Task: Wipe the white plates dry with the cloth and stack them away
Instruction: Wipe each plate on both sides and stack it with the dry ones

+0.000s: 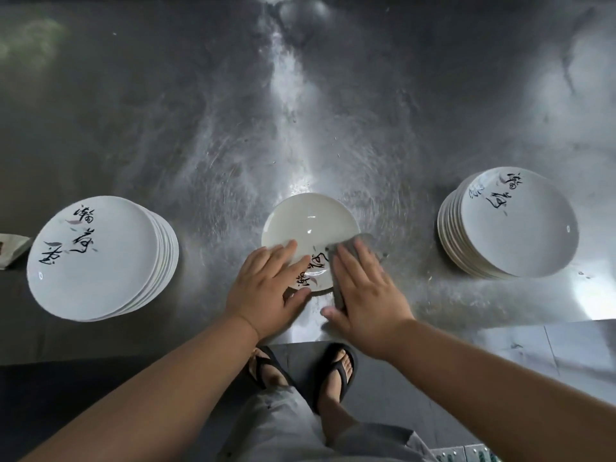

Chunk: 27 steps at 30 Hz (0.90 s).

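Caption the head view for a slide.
Left hand steadies a white plate on the steel counter while right hand presses the grey cloth onto it, between left stack and right stack.

I am standing at a scratched steel counter (233,111) that is catching a bright streak of light down its middle. A small pale folded packet (11,250) is lying on it at the left edge of my view. Below the counter's near edge I am wearing black sandals (338,368) and light grey shorts (283,428), standing on a dark floor (83,395). Paler tiles (550,348) are showing to the right.
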Each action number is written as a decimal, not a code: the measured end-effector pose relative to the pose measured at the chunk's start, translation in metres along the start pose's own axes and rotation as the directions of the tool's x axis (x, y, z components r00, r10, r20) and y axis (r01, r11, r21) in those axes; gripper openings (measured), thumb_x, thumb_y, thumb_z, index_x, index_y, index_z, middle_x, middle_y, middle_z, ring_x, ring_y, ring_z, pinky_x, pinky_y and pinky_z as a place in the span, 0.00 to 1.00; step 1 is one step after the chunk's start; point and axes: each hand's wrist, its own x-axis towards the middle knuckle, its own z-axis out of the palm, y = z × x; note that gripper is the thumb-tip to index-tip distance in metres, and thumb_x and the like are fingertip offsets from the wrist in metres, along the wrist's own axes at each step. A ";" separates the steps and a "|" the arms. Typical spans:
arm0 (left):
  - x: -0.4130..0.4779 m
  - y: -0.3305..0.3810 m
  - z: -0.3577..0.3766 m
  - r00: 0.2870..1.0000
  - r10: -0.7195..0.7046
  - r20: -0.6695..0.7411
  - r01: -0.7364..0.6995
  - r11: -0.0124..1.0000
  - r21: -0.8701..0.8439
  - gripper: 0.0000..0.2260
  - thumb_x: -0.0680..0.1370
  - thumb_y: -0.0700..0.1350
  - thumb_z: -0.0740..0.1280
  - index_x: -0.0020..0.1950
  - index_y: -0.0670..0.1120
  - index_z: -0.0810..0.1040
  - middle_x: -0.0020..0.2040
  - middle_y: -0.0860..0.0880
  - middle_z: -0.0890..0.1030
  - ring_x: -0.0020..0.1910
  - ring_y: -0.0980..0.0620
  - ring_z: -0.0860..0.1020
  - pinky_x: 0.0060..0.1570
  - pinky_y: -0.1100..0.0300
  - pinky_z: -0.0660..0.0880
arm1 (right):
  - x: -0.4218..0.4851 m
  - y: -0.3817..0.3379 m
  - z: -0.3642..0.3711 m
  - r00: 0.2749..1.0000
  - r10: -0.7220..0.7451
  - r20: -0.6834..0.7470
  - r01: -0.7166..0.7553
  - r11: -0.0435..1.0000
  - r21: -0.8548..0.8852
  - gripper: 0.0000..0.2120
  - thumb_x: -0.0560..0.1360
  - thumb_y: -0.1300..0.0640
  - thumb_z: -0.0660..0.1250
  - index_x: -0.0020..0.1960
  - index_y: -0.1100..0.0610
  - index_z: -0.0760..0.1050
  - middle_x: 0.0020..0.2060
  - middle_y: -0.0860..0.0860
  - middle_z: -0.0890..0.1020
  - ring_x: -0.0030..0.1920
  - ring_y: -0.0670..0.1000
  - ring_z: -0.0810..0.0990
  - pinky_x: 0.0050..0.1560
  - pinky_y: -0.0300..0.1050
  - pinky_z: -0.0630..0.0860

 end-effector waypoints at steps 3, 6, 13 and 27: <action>0.000 -0.001 0.001 1.000 -0.002 0.017 0.002 1.000 0.024 0.25 0.81 0.60 0.64 0.77 0.53 0.74 0.79 0.47 0.69 0.74 0.42 0.70 0.77 0.43 0.62 | -0.025 -0.012 0.020 0.997 -0.044 -0.069 0.046 0.999 0.016 0.44 0.81 0.29 0.50 0.84 0.59 0.52 0.84 0.55 0.55 0.84 0.58 0.43 0.82 0.60 0.52; -0.001 0.001 -0.004 1.000 0.013 0.026 -0.014 0.998 0.054 0.25 0.80 0.61 0.63 0.74 0.50 0.75 0.76 0.47 0.72 0.71 0.42 0.71 0.77 0.45 0.60 | 0.009 0.017 0.000 1.000 0.004 -0.030 -0.003 1.000 0.015 0.46 0.80 0.27 0.42 0.85 0.59 0.49 0.85 0.54 0.50 0.84 0.56 0.38 0.83 0.60 0.48; -0.003 0.002 -0.001 1.000 0.023 -0.002 -0.023 0.998 0.060 0.22 0.82 0.57 0.61 0.73 0.50 0.75 0.80 0.45 0.68 0.82 0.40 0.60 0.82 0.42 0.49 | 0.066 0.038 -0.043 0.999 -0.019 0.036 0.023 0.995 -0.093 0.44 0.80 0.29 0.46 0.85 0.54 0.39 0.84 0.48 0.38 0.81 0.51 0.28 0.82 0.53 0.36; -0.001 -0.002 0.007 0.999 -0.003 -0.037 0.002 0.999 -0.045 0.21 0.82 0.58 0.62 0.71 0.49 0.79 0.79 0.45 0.70 0.79 0.40 0.66 0.80 0.38 0.56 | 0.016 0.018 -0.014 0.995 0.078 0.060 -0.081 0.996 0.040 0.50 0.74 0.24 0.35 0.85 0.56 0.40 0.85 0.50 0.40 0.82 0.54 0.29 0.83 0.55 0.39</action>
